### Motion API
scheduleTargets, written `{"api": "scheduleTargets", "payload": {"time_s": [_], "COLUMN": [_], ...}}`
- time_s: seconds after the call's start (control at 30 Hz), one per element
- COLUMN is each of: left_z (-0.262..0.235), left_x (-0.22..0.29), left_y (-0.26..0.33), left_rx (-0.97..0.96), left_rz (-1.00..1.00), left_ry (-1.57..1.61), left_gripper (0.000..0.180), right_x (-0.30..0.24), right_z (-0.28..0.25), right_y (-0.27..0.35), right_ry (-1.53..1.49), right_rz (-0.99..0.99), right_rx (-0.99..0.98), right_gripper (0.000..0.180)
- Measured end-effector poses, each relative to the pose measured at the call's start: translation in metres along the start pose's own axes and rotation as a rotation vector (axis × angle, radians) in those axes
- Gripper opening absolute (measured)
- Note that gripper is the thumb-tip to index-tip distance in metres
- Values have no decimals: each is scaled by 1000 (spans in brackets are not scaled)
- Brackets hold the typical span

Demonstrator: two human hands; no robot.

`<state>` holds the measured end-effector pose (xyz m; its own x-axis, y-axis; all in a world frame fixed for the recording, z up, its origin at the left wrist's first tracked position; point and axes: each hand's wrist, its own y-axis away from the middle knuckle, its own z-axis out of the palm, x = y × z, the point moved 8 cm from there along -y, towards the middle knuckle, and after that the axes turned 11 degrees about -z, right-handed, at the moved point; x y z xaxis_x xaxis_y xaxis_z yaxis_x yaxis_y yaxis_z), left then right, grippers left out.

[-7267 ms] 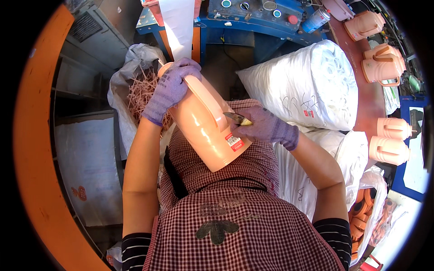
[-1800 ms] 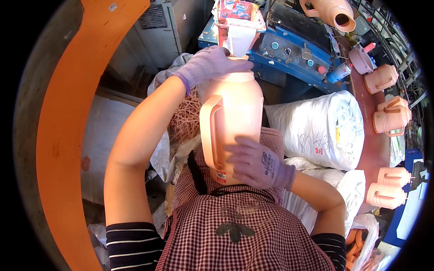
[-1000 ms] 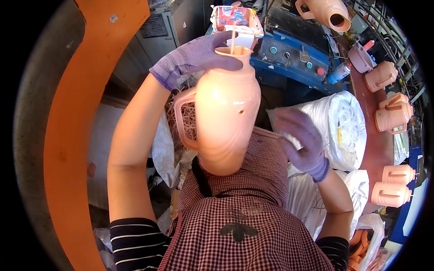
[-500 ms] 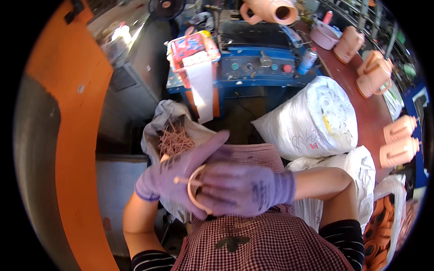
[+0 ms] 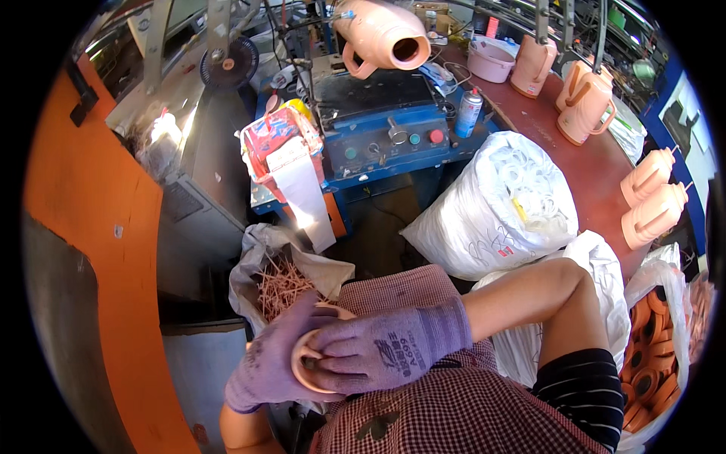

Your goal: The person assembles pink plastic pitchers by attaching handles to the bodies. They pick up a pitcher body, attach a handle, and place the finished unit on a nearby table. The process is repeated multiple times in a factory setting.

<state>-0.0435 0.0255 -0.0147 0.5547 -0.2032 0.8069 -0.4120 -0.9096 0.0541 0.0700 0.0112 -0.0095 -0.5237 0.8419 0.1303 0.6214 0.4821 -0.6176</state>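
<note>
My left hand [image 5: 265, 365], in a purple glove, wraps round a pink, round, hollow plastic part [image 5: 297, 369] in front of my apron. My right hand [image 5: 378, 349], gloved alike, comes across from the right. Its curled fingers reach into the part's round opening and seem to press or pinch something inside, which they hide. Just beyond the left hand stands a sack of thin pink plastic sticks [image 5: 283, 287].
A large white sack of clear rings [image 5: 491, 204] stands right of centre, and a bag of orange-brown rings [image 5: 649, 363] at lower right. Ahead is a blue machine [image 5: 386, 140] with a pink jug [image 5: 382, 38] on it. More pink jugs [image 5: 586, 106] line the red-brown table.
The view has shifted, showing more of the machine. The thin pink stick that poked out beside the right fingers no longer shows. The right fingers have curled deeper into the part.
</note>
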Motion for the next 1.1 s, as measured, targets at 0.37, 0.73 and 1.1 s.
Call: {"api": "scheduleTargets", "payload": {"time_s": [0.37, 0.73, 1.1], "left_z": [-82, -14, 57], "left_x": [-91, -13, 4], "left_y": [110, -8, -90], "left_rx": [1228, 940, 715], "left_rz": [-248, -191, 31], "left_ry": [-331, 60, 57], "left_gripper": [114, 114, 96], "right_x": [94, 73, 59], "right_z": [-124, -161, -139], "right_y": [270, 583, 224], "right_ry": [468, 633, -253], "right_rz": [929, 2135, 1196], "right_rx": [14, -91, 493], "right_gripper": [10, 41, 28]}}
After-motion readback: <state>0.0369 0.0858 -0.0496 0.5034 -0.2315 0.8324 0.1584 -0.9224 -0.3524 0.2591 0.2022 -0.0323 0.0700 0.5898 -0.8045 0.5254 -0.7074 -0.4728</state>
